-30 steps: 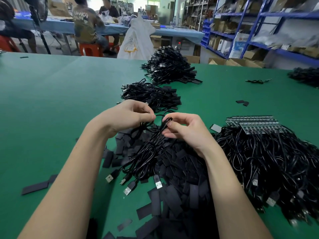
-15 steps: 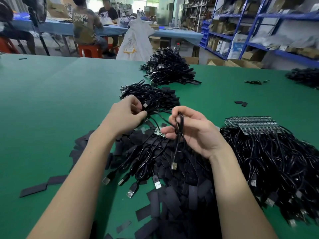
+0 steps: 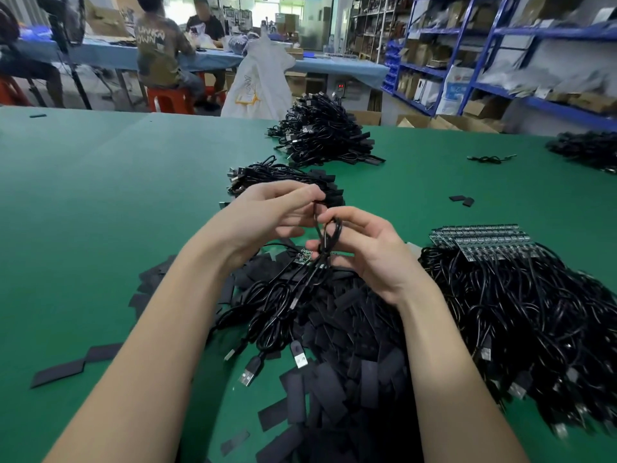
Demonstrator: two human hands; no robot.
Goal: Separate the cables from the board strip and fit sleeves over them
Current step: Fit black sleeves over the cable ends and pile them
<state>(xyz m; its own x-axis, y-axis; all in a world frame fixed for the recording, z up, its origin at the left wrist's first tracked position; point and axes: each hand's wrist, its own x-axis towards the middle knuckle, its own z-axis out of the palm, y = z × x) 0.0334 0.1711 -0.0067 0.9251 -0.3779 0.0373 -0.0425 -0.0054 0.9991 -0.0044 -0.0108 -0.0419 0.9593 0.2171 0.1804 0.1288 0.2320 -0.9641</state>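
Both hands raised over sleeve pile (image 3: 350,379). L hand (image 3: 267,218) pinches end of black cable (image 3: 329,238); R hand (image 3: 364,252) grips its loop. Board strips (image 3: 484,237) on table (image 3: 100,195), right side.

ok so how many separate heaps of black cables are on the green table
5: far heap, one behind the hands, a bunch under the hands, big heap right, one at the far right edge. More may lie out of frame.
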